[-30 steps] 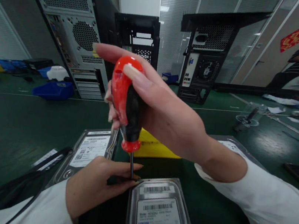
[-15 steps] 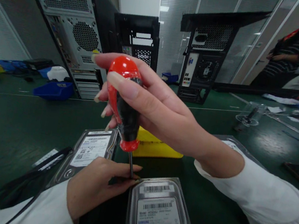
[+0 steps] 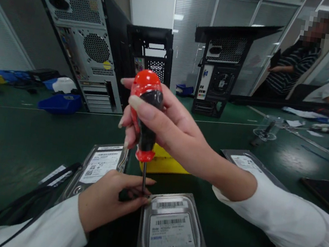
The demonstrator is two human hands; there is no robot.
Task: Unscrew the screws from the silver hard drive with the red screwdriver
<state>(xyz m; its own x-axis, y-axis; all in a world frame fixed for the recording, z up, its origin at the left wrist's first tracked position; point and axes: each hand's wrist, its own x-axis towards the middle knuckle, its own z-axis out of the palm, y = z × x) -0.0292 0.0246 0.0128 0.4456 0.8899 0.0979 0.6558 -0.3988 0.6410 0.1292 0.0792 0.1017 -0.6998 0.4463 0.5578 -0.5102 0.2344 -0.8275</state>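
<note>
My right hand (image 3: 165,119) is wrapped round the red and black handle of a screwdriver (image 3: 147,133), which stands nearly upright. Its thin shaft runs down to the upper left corner of a hard drive (image 3: 173,228), lying label up in front of me. At that corner, my left hand (image 3: 113,198) has its thumb and fingers drawn together around the shaft's lower end. The thumb touches the drive's edge; anything pinched there is too small or hidden to make out. The screwdriver's tip is hidden at the fingertips.
A second hard drive (image 3: 101,165) lies left, a third (image 3: 248,163) right. Behind my right hand sits a yellow object (image 3: 167,165). Computer cases (image 3: 92,46) stand at the back, with a blue tray (image 3: 59,102). Black cables (image 3: 32,198) lie left, a phone (image 3: 326,197) right. Two people are beyond.
The view has tilted up and shifted slightly. The screwdriver now stands more upright, my right hand still round it. My left hand stays at the drive's corner.
</note>
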